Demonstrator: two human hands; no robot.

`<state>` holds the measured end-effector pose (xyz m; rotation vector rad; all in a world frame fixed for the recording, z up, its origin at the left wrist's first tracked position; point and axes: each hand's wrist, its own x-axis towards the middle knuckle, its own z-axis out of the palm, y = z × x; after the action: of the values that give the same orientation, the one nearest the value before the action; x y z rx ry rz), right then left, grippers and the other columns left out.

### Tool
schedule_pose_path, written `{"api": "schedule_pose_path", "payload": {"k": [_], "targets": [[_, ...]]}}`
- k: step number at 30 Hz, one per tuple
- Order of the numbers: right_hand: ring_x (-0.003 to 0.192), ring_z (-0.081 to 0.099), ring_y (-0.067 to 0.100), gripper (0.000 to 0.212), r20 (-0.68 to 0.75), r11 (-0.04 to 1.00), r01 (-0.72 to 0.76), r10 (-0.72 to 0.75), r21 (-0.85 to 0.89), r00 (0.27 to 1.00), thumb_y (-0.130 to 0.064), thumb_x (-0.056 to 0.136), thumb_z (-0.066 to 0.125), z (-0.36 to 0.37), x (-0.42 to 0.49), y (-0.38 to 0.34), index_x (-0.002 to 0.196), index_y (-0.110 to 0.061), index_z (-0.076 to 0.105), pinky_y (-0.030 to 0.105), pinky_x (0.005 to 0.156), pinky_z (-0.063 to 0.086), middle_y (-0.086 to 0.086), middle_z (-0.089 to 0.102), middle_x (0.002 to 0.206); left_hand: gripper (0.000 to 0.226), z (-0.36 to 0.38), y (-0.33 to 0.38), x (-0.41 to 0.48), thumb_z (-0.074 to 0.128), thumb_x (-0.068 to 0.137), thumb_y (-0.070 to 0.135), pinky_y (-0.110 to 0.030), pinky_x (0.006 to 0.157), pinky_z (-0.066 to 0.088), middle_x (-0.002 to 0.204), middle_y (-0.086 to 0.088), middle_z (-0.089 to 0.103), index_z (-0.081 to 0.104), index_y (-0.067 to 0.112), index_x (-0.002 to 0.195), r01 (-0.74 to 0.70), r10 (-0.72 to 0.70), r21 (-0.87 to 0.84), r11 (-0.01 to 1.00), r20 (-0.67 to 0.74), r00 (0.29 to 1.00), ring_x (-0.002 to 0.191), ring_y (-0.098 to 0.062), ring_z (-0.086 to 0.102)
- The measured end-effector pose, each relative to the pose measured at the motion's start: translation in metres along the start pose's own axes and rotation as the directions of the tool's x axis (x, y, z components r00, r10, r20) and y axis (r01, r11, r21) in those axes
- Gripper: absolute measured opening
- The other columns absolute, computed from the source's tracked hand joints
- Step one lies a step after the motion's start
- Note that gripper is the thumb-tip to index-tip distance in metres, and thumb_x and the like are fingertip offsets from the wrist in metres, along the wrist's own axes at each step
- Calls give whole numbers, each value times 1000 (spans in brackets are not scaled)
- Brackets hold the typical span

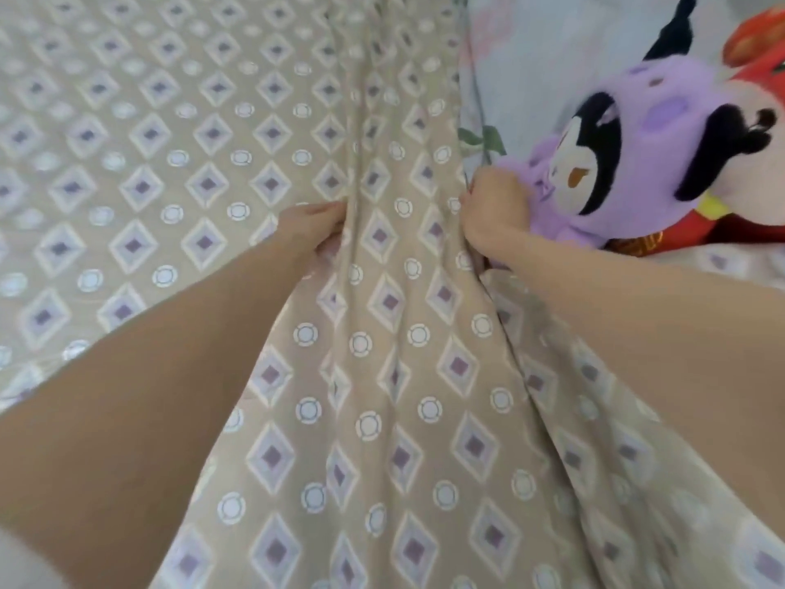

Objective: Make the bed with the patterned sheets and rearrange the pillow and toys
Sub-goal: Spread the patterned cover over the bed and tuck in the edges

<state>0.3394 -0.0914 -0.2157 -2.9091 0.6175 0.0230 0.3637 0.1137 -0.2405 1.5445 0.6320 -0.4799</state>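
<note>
A beige patterned sheet with purple diamonds and white circles covers the bed, and a raised band of it runs up the middle in long folds. My left hand grips the left fold of that band. My right hand grips the band's right edge, its knuckles against a purple plush toy with a black and white face. A red plush toy lies behind the purple one. Both toys rest on a pale floral pillow at the upper right.
The flat part of the same patterned sheet stretches away to the left. A white corner shows at the bottom left, too blurred to identify.
</note>
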Motion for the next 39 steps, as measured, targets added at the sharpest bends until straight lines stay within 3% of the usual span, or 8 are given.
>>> {"api": "schedule_pose_path", "payload": {"k": [4,7,15,22,26,32,35,39], "targets": [[78,54,29,19,-96,998,55,-57,-23,994,-2,87,49,-3,-3,5,104,-5,58,33,59,33,12,56,89,10,0,-6,-6,76,80,30,-12,40,40,41,10,55,75,20,83,-66,24,-214,975,-194,981,31,-4,46],[72,48,25,21,-74,997,52,-55,-51,996,-3,88,50,0,-6,5,108,-3,56,31,54,32,13,57,88,24,-16,-2,-3,68,85,34,-12,36,39,34,12,51,69,26,62,-165,133,-51,985,-390,911,28,-6,48],[109,58,35,33,144,969,194,-172,-153,974,1,90,45,-9,6,-6,123,3,47,32,70,39,21,57,119,38,-34,21,6,72,76,43,-13,38,35,37,10,50,54,21,51,-51,79,123,991,-230,970,39,-11,49],[118,52,34,33,232,986,-67,31,150,972,-16,97,40,-22,55,-26,120,3,53,34,88,43,21,52,129,82,-17,65,35,57,81,63,-32,92,47,138,-4,52,39,12,143,131,-130,4,991,-33,991,110,-23,60],[114,56,34,35,302,969,-128,61,209,951,-19,98,41,-12,77,-26,127,-1,49,32,78,44,19,56,126,87,-8,69,59,57,77,69,-40,108,37,130,0,56,40,17,144,107,-105,65,992,-33,994,116,-20,55],[98,63,29,27,198,966,-152,110,211,974,-17,97,35,0,89,-23,117,-15,53,26,73,41,11,63,117,21,-11,67,78,72,81,38,-18,46,49,61,5,70,66,18,82,106,-102,-67,992,64,993,51,-10,66],[66,67,26,25,190,894,-282,227,347,955,-11,91,36,3,87,-22,105,-13,56,31,62,53,7,67,91,15,-11,63,79,71,84,30,-19,48,51,63,5,69,70,16,89,77,-76,-218,973,12,997,56,-10,67],[90,68,32,29,213,811,-381,318,444,924,-8,91,41,6,85,-26,115,-7,58,41,79,57,9,61,90,13,-1,56,72,70,84,34,-11,33,37,52,6,53,68,25,75,-57,28,-115,992,-238,971,44,-9,49]]}}
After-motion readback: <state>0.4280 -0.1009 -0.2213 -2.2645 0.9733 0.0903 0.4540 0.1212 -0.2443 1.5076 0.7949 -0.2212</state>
